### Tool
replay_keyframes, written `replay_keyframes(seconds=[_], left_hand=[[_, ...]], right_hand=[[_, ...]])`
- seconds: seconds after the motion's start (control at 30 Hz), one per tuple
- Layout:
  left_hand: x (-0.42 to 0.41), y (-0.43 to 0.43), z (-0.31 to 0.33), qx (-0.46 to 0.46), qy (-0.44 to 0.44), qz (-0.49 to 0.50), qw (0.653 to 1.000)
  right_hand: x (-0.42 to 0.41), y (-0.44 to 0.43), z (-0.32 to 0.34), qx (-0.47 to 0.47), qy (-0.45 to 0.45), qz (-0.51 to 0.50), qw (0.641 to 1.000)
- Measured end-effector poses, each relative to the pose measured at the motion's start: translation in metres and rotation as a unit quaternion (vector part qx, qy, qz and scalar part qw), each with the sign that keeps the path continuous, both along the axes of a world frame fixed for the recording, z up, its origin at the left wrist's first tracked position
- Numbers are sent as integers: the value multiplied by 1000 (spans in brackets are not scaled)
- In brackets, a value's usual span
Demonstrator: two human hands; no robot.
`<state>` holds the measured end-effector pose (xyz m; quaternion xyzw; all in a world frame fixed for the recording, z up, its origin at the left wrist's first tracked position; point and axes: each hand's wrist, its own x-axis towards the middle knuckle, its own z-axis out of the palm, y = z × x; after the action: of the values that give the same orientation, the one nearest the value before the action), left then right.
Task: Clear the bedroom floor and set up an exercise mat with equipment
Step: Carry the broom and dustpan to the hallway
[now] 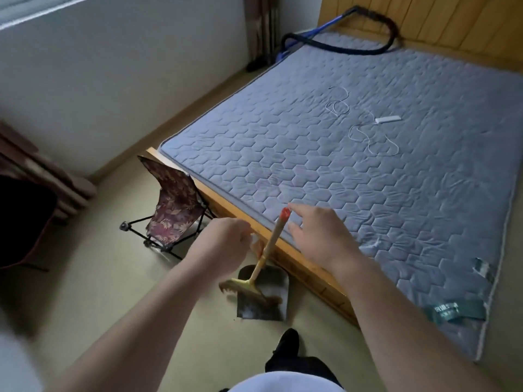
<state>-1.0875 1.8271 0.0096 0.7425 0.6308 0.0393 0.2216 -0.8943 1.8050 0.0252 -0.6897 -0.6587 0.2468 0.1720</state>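
Head view: folding chair (175, 205), broom (271, 244), dustpan (263, 302) on floor (99, 278) beside bed (311, 165).

At lower centre, a short broom (269, 246) with a yellow handle and red tip stands tilted, its bristles on a dark dustpan (266, 302) on the floor beside the bed frame (308, 267). The right hand (318, 236) hovers with loose fingers just right of the red tip. The left hand (226, 241) is curled left of the handle, perhaps pinching something pale. A folding chair (175, 205) sits at centre left. A white cable (370, 137) lies on the grey mattress (368, 193).
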Motion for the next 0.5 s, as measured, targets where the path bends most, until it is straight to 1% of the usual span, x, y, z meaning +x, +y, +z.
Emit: replay_keyframes(seconds=[0.07, 0.17, 0.27, 0.33, 0.4, 0.5], left_hand=[[6, 28, -12, -18, 27, -25, 999], [9, 61, -28, -25, 69, -54, 996], [8, 89, -49, -53, 88, -79, 992], [7, 108, -72, -85, 90, -110, 986], [6, 123, -98, -113, 102, -163, 975], [8, 135, -133, -152, 113, -204, 960]], right_hand=[[4, 27, -16, -21, 13, -34, 999], [5, 55, -37, -60, 18, -58, 996], [5, 75, -56, -113, 31, -67, 991], [7, 88, -73, -153, 52, -91, 983], [9, 102, -101, -195, 104, -135, 966], [5, 111, -143, -240, 226, -208, 921]])
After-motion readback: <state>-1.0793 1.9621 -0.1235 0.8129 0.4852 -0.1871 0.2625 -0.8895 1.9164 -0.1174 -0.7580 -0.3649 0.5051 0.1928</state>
